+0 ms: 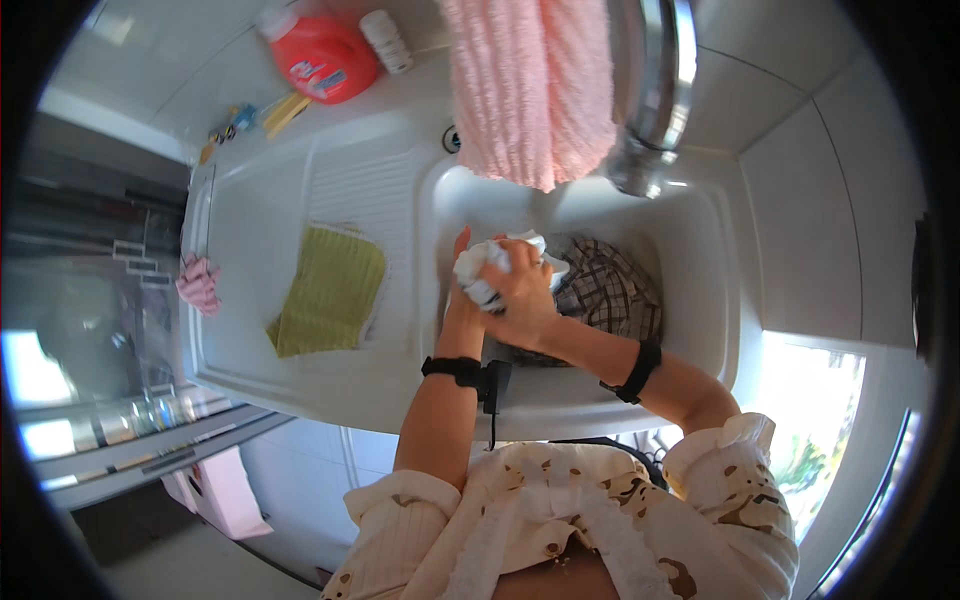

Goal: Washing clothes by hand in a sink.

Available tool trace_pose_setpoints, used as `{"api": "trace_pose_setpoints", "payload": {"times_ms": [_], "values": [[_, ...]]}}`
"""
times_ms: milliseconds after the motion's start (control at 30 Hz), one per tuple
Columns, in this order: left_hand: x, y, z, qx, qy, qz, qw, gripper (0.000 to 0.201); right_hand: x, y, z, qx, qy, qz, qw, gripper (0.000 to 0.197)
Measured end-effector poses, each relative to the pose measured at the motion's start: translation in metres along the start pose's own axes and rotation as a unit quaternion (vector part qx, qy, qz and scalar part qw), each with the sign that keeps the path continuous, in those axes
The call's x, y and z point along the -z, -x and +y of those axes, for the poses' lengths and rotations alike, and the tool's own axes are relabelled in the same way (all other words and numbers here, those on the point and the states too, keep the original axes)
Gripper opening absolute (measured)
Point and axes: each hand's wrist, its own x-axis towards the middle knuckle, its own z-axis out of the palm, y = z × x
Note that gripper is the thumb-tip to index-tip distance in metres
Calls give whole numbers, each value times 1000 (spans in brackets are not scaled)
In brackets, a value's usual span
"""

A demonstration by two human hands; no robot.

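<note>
Over the left side of the sink basin point(700, 300), my two hands press a bunched white cloth point(478, 272) between them. My right hand point(525, 300) lies on top with its fingers curled round the cloth. Beneath and to the left, my left hand point(459, 300) supports it, mostly covered, with a fingertip showing past the far side. Down in the basin, just right of the hands, sits a crumpled dark plaid cloth point(610, 295).
A pink towel point(530, 90) hangs beyond the basin beside a metal faucet point(645, 160). Left of the basin, a green cloth point(335, 290) lies on the ribbed washboard point(360, 185). A red detergent bottle point(325, 60) and white bottle point(387, 42) stand behind. A pink cloth point(199, 284) rests on the left rim.
</note>
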Motion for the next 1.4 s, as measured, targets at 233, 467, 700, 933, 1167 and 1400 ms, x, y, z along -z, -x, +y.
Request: {"api": "trace_pose_setpoints", "payload": {"times_ms": [233,467,700,933,1167,1400], "values": [[8,-7,-5,83,98,-105,986,43,-8,-5,7,136,3,133,982,34],[-15,15,-4,4,-255,164,953,32,-24,-44,48,58,-121,147,980,21],[-30,15,-14,-90,-338,439,827,46,-33,-45,120,-29,56,-57,996,63],[-39,6,-22,-7,-362,492,792,43,-72,-22,128,-10,262,-242,934,73],[27,-5,-25,-16,-249,452,856,43,-88,-40,125,-278,-91,-94,952,49],[-13,23,-8,22,-97,205,974,46,2,-6,13,-2,-124,-35,992,44]]}}
